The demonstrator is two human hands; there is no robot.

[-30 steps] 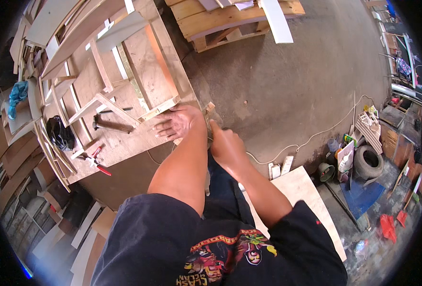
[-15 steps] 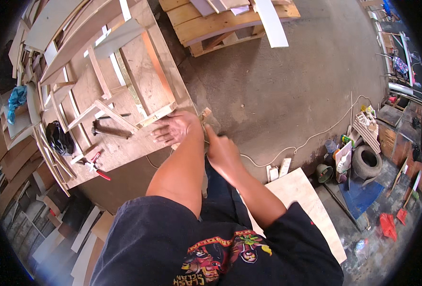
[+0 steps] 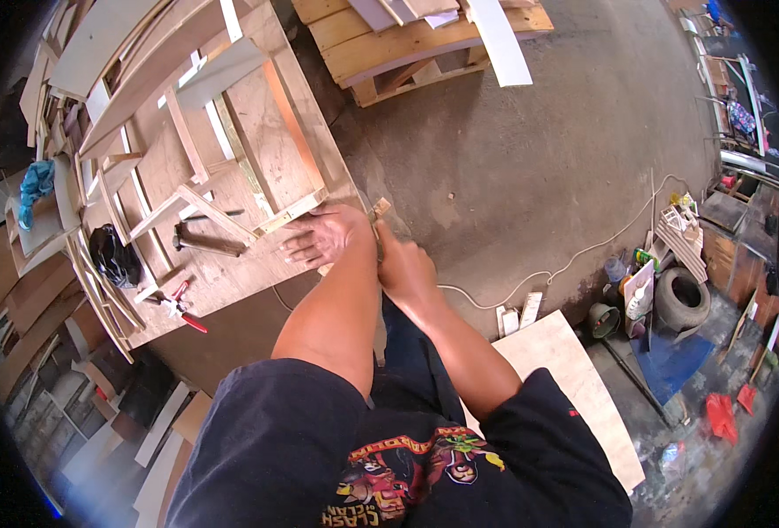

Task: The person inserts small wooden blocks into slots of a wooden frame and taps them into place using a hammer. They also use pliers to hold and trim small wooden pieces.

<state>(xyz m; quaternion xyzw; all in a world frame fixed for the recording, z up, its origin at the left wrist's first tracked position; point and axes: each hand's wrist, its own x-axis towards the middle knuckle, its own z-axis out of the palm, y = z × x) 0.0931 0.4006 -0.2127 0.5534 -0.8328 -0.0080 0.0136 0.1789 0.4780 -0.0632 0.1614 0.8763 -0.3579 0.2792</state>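
Observation:
My left hand lies with its fingers spread near the corner of a plywood worktop, palm beside a light wooden strip. Just right of my left wrist, a short wood end juts past the worktop's edge. My right hand is closed close to this wood end, below and right of it; what its fingers grip is hidden by the hand and left forearm. A wooden frame of narrow slats rests on the worktop. Left of my left hand lie a hammer and red-handled pliers.
A wooden pallet with boards stands at the far side. A pale cable crosses the floor on the right. A pale plywood sheet lies right of my legs. Farther right are a tyre and a bucket. Stacked boards fill the left.
My right hand has shifted slightly up and left, toward the wood end. A blurred shape ahead of it no longer shows. My left hand stays in place.

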